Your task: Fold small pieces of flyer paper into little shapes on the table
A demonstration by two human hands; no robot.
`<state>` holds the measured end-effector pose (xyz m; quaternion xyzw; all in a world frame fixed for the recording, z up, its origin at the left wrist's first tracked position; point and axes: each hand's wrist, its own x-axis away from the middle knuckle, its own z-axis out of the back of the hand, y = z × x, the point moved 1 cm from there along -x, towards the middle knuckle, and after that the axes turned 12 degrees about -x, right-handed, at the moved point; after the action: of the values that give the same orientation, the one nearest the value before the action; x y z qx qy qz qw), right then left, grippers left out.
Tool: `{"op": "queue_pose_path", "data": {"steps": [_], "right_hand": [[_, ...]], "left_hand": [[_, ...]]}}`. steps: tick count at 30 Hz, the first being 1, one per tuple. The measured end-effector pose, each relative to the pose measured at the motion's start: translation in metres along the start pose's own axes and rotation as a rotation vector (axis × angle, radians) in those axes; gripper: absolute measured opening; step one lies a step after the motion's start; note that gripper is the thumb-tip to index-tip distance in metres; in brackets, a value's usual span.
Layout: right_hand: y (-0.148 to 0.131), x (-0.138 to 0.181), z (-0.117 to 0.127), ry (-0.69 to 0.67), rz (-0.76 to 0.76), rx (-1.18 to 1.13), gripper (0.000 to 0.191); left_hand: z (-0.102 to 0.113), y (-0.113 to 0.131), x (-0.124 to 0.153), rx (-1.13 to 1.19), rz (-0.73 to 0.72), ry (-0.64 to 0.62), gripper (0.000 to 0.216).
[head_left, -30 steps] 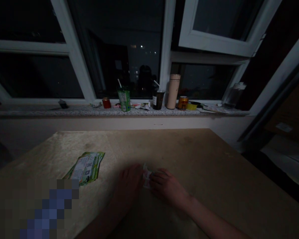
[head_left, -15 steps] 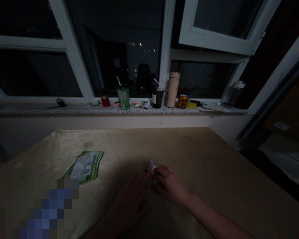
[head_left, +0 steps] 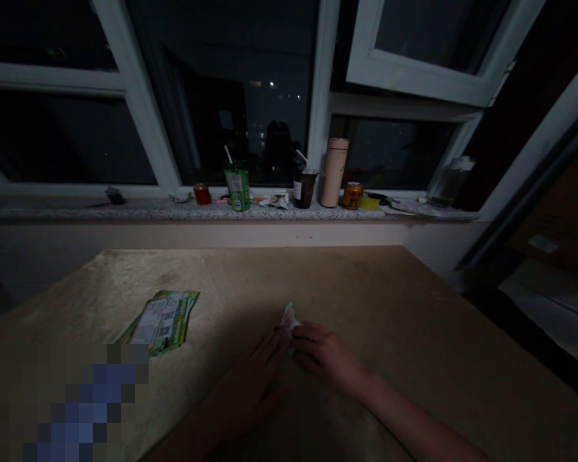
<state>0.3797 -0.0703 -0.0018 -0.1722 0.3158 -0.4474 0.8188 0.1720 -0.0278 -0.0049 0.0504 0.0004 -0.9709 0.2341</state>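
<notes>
Though partly hidden, noted wrapper (head_left: 289, 314) between extended left fingers (head_left: 268, 348) and curled right fingers (head_left: 311, 333), jutting out beyond both; cannot tell whether gripped.

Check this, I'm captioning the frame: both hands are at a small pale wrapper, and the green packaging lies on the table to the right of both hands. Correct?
Wrong side: the head view shows the green packaging on the table left of the left hand. That hand and the right hand are at the small pale wrapper.
</notes>
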Motion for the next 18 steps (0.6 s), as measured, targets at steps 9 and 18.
{"op": "queue_pose_path", "data": {"steps": [9,18], "right_hand": [[0.002,-0.006,-0.014,0.042,-0.104,0.088,0.024],[0.001,-0.006,-0.011,-0.035,0.059,0.244,0.017]], "left_hand": [[-0.004,-0.008,-0.004,-0.094,0.037,0.055,0.059],[0.008,-0.012,0.004,-0.043,0.008,-0.003,0.062]]}}
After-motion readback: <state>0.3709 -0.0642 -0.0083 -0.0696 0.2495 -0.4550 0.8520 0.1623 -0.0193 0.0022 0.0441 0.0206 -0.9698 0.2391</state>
